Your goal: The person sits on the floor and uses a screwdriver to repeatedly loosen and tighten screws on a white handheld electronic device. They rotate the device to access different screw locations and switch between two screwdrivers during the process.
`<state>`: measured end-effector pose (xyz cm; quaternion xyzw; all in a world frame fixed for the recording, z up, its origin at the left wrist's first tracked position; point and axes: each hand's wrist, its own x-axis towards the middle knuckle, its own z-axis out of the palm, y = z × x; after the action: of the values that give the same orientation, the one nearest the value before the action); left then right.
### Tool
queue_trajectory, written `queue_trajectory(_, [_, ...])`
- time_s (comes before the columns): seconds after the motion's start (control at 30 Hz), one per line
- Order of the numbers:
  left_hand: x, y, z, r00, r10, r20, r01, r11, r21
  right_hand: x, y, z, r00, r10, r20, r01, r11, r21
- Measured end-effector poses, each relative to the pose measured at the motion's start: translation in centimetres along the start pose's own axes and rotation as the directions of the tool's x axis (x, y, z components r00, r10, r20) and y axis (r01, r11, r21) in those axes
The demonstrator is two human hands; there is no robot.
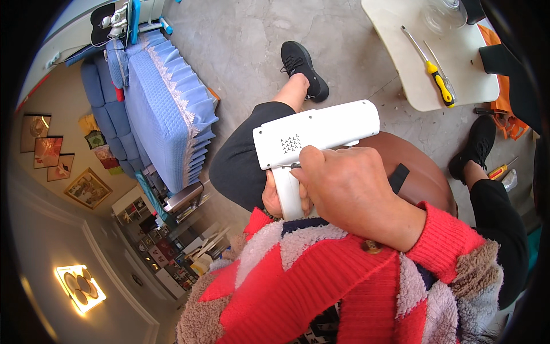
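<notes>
A white pistol-shaped appliance (326, 127), its exact kind unclear, lies across my lap with its barrel pointing to the right. Small dark screw holes and a patch of vent slots mark its side. My left hand (272, 196) is wrapped around its white handle (288, 192). Over the joint of handle and barrel, my right hand (349, 183) is closed in a pinch. A small dark tip shows at its fingers, but what it belongs to is hidden.
On the cream table (415, 94) lie a yellow-black screwdriver (440, 86), a thinner screwdriver (448, 86) and a clear plastic container (444, 16). Another yellow screwdriver (499, 169) is on the floor near my right shoe (478, 143). A brown round seat (424, 183) is beneath me. A blue-covered sofa (163, 109) stands left.
</notes>
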<state>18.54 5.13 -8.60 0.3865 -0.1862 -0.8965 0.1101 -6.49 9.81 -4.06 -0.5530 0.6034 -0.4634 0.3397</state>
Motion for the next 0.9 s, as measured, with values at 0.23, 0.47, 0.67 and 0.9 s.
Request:
queue_trajectory(0.23, [-0.2, 0.1, -0.2, 1.0, -0.024, -0.014, 0.024, 1.0, -0.018, 0.2, -0.1, -0.2, 0.999, 0.023, 0.046, -0.024, 1.0, 0.018])
queue_trajectory(0.47, [-0.4, 0.1, -0.3, 0.999, -0.041, -0.023, 0.04, 0.999, -0.037, 0.1, -0.1, 0.0, 0.999, 0.008, 0.051, -0.009, 1.0, 0.02])
queue_trajectory(0.67, [-0.7, -0.2, -1.0, 0.998, -0.056, -0.032, 0.054, 0.997, -0.054, 0.0, -0.3, 0.3, 0.998, 0.003, 0.065, -0.004, 1.0, 0.017])
queue_trajectory(0.9, [-0.5, -0.4, 0.1, 0.999, -0.048, -0.02, 0.046, 0.995, -0.091, -0.2, -1.5, 0.1, 0.997, -0.057, 0.06, 0.064, 0.992, -0.106])
